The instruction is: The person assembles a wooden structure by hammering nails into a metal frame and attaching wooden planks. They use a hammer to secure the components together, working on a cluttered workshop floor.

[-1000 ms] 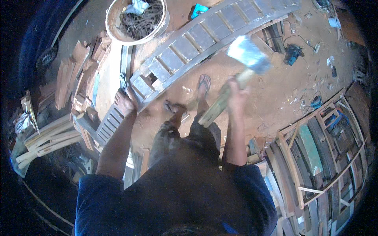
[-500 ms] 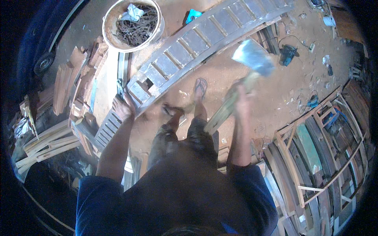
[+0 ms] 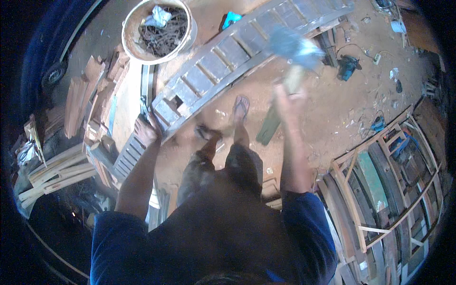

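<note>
My right hand (image 3: 289, 102), smeared by motion, is closed round the wooden handle (image 3: 271, 124) of an axe-like tool. Its broad metal head (image 3: 298, 50) is blurred, so its exact shape cannot be told; it is raised in front of the long slatted panel (image 3: 209, 73). My left hand (image 3: 147, 130) lies at the panel's near left end. Its fingers are curled round a dark, slim tool (image 3: 144, 105), whose tip sticks out past them, partly hidden. Near this end, the panel has a small square hole (image 3: 178, 100).
A white bucket (image 3: 127, 40) full of bent, dark metal pieces stands beyond the panel. Stacked boards (image 3: 78, 102) lie at left, more timber (image 3: 57, 168) nearer. At right, a wooden frame (image 3: 349, 190) lies over planks. A corded power tool (image 3: 348, 67) rests on the dirt floor.
My right hand has swung the axe-like tool up and slightly left, and its handle stands steeper. My left hand has barely moved.
</note>
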`<state>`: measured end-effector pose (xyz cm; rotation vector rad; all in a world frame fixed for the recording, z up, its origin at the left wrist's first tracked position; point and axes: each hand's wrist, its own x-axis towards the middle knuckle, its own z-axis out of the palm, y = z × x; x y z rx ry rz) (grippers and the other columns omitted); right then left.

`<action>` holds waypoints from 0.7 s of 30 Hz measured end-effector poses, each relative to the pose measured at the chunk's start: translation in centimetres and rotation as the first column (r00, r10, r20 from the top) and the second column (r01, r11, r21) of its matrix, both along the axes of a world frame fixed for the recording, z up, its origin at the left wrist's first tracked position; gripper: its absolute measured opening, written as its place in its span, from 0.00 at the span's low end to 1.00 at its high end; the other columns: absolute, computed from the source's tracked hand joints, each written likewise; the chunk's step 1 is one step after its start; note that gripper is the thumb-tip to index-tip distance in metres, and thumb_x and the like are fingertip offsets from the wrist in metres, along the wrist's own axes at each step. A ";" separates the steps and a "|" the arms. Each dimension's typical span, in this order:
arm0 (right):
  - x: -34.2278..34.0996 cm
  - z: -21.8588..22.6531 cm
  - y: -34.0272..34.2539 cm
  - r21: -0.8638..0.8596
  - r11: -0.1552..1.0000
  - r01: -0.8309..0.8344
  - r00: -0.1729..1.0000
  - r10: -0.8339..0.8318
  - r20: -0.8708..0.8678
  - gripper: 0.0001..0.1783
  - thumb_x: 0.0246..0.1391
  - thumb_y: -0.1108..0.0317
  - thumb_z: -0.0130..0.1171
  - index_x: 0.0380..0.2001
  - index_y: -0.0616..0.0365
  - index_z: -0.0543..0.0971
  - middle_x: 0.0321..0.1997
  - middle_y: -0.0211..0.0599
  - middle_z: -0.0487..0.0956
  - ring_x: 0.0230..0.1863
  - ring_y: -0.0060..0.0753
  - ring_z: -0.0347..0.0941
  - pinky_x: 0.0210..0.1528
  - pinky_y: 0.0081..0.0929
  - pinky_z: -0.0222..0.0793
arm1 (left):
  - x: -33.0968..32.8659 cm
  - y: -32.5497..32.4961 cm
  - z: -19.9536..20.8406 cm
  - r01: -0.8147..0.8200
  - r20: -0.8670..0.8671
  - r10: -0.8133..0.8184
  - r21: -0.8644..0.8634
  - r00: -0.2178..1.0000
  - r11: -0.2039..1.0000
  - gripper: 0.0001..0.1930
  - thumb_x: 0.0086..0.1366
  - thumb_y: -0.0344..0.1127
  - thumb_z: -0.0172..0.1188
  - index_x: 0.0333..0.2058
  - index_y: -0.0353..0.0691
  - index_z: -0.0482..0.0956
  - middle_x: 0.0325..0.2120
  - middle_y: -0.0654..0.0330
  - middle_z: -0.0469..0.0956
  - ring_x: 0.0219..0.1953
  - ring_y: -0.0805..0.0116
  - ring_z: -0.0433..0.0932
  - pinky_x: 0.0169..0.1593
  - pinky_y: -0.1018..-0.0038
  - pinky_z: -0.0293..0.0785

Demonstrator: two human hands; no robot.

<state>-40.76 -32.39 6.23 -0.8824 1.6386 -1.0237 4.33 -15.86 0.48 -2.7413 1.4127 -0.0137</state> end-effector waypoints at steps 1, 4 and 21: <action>-1.0 3.7 -1.0 -0.089 0.995 0.050 0.998 -0.047 0.038 0.10 0.53 0.70 0.63 0.37 0.61 0.77 0.26 0.31 0.78 0.25 0.26 0.75 0.29 0.28 0.72 | -0.2 0.1 0.3 0.001 -0.018 -0.001 0.023 1.000 1.000 0.32 0.71 0.58 0.46 0.54 0.31 0.70 0.49 0.41 0.74 0.56 0.42 0.70 0.60 0.50 0.60; -2.0 3.4 -2.0 -0.295 0.930 0.221 0.971 -0.237 -0.016 0.07 0.52 0.73 0.63 0.35 0.61 0.78 0.25 0.30 0.78 0.25 0.27 0.75 0.28 0.27 0.72 | -0.5 -0.4 0.5 0.032 0.001 -0.032 -0.018 0.999 0.999 0.30 0.71 0.58 0.47 0.54 0.32 0.70 0.49 0.41 0.74 0.54 0.41 0.70 0.59 0.49 0.61; -0.4 4.6 -4.0 -0.406 0.886 0.226 0.970 -0.245 0.005 0.04 0.55 0.77 0.59 0.35 0.65 0.76 0.25 0.38 0.79 0.21 0.28 0.76 0.25 0.27 0.72 | -0.3 -0.2 0.4 0.013 -0.011 -0.012 0.025 1.000 1.000 0.30 0.71 0.57 0.46 0.54 0.32 0.70 0.48 0.41 0.74 0.54 0.40 0.70 0.58 0.50 0.62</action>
